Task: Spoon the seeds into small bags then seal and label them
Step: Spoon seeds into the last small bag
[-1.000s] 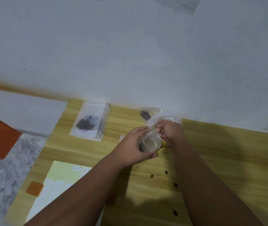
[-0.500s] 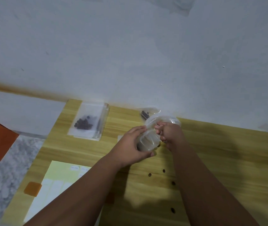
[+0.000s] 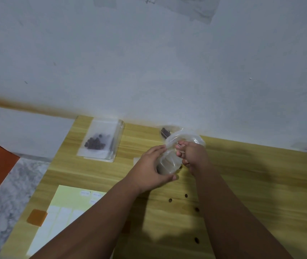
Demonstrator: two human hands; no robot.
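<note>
Hands: left [image 3: 149,165] grips clear cup [image 3: 167,163] | right [image 3: 193,156] pinches cup rim | seed bag [image 3: 98,142] left

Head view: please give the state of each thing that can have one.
Left hand: wrapped around the clear container.
Right hand: pinching the container's lid.
Clear container: held above the table, lid partly lifted.
Seed bag: flat on the table, holding dark seeds.
Label sheet: flat, partly used.

Two hands, left [image 3: 149,165] and right [image 3: 192,156]. One clear container [image 3: 168,163] between them. One flat bag of dark seeds [image 3: 97,142]. One label sheet [image 3: 61,208]. One wooden counter [image 3: 251,184]. Five holes in it [image 3: 186,195].
</note>
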